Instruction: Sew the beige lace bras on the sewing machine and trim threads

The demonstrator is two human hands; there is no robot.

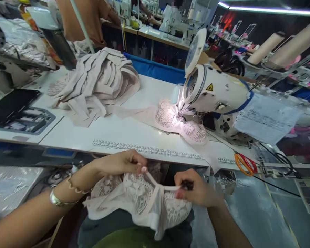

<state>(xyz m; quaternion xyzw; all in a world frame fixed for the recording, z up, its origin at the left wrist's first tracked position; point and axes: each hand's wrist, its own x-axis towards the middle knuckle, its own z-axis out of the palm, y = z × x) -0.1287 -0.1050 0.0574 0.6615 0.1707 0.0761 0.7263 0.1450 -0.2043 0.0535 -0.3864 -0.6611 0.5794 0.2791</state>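
Note:
A pale pink lace bra (142, 199) hangs between my two hands, above my lap. My left hand (125, 162) pinches its upper edge at the left, thumb and fingertips together. Its other end is gripped by my right hand (198, 189), closed at the right cup's edge. A small dark object (187, 185) shows inside the curled right fingers; its kind cannot be made out. Beyond my hands, another lace bra piece (167, 115) lies under the lit needle area of a white sewing machine (212, 88), its band trailing over the table's front edge.
A heap of pale fabric pieces (100, 79) lies on the white table (74, 139). A printed ruler strip (150, 150) runs along the front edge. Orange-and-red-handled scissors (244, 164) sit at the right edge. People work at machines behind.

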